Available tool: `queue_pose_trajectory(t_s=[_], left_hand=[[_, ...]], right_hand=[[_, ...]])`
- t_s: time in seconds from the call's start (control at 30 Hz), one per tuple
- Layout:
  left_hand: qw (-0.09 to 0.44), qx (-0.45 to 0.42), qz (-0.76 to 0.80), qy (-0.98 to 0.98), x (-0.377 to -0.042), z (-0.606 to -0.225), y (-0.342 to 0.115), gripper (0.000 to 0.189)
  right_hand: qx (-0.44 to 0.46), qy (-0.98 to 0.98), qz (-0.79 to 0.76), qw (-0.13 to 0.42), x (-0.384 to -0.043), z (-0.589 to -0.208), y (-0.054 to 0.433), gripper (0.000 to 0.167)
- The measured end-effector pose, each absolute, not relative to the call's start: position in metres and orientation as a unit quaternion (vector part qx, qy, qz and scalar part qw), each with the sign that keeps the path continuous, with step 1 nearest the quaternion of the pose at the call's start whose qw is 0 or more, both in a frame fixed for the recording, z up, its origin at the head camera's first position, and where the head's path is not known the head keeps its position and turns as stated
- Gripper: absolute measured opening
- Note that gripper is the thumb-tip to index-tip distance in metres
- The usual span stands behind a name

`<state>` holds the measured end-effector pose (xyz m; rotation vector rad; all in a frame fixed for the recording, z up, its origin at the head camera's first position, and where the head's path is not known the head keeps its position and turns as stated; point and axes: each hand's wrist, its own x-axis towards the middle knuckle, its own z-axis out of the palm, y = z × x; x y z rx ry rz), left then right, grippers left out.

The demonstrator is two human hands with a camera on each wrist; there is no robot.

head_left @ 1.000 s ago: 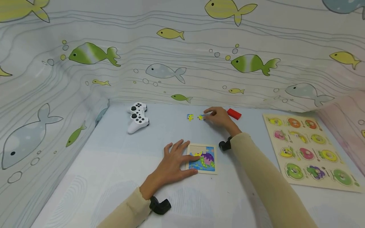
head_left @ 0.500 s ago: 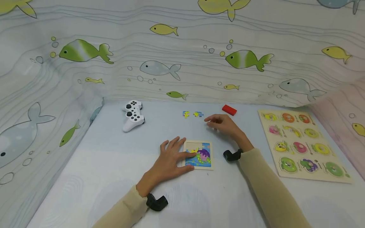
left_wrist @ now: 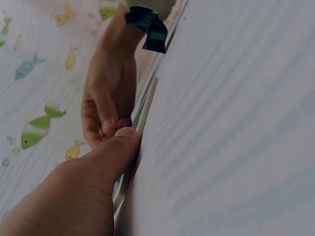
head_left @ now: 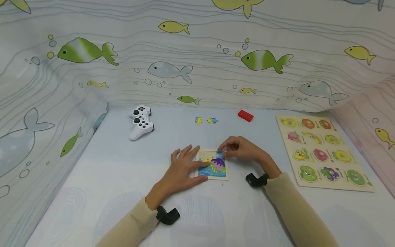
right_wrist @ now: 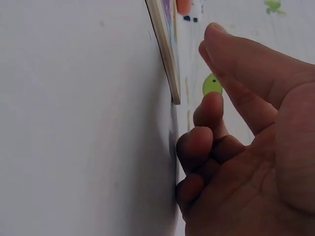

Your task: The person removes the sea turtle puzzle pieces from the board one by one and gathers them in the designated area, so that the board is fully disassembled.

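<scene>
A small wooden-framed jigsaw puzzle (head_left: 217, 178) with a purple, green and yellow picture lies on the table; a bare wood patch shows at its upper left. My left hand (head_left: 180, 171) rests on its left side, fingers spread, the index finger across the picture and the thumb by the near edge. Over the upper right corner is my right hand (head_left: 245, 150), thumb and index finger apart. Nothing shows between those fingers in the right wrist view, where the board's edge (right_wrist: 170, 64) is beside them. Farther back lie two loose puzzle pieces, one yellow-blue piece (head_left: 199, 120) and another piece (head_left: 212, 120).
A white game controller (head_left: 142, 122) lies at the back left. Behind the right hand is a red block (head_left: 245, 115). A wooden fruit peg board (head_left: 334, 187) fills the right side. A fish-printed sheet (head_left: 216, 79) rises along the back and sides.
My right hand has drawn back from the loose pieces toward me and down to the puzzle's upper right corner. The left hand stays on the puzzle. The head view has shifted slightly.
</scene>
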<state>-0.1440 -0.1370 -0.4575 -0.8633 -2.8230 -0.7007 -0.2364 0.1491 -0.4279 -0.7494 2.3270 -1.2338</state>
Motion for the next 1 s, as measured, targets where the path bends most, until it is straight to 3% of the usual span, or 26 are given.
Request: queue_pose_trajectory(t_s=[1.0], left_hand=[[0.053,-0.289,-0.223,-0.93,-0.142,-0.454,-0.137,0.043]], right_hand=[[-0.34,0.869,-0.321,0.16,-0.218,-0.425,0.142,0.033]])
